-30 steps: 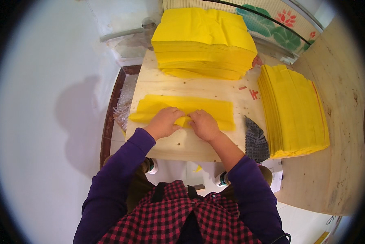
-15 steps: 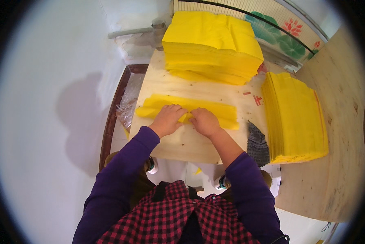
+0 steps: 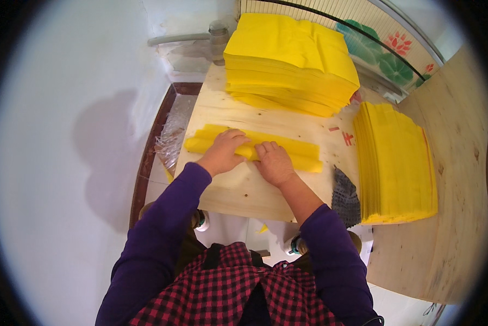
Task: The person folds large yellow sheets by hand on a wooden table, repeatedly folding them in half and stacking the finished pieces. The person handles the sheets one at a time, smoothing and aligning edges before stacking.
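Hands (image 3: 249, 155) press paper (image 3: 298, 152) on plywood table (image 3: 238, 190).

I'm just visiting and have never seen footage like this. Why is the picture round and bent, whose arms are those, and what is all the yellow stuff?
There is no machine here: a person wears a camera on the head, looking down at their own hands. Its very wide lens makes the picture round and bends straight edges near the rim.

The arms in purple sleeves come in from the bottom edge. The left hand and the right hand press flat, side by side, on a folded yellow sheet that lies as a long narrow strip on a pale wooden board.

Behind it stands a thick stack of yellow sheets. To the right lies a second, flatter stack. A dark grey patterned cloth lies at the board's near right edge. Neither hand grips anything; both simply press down.
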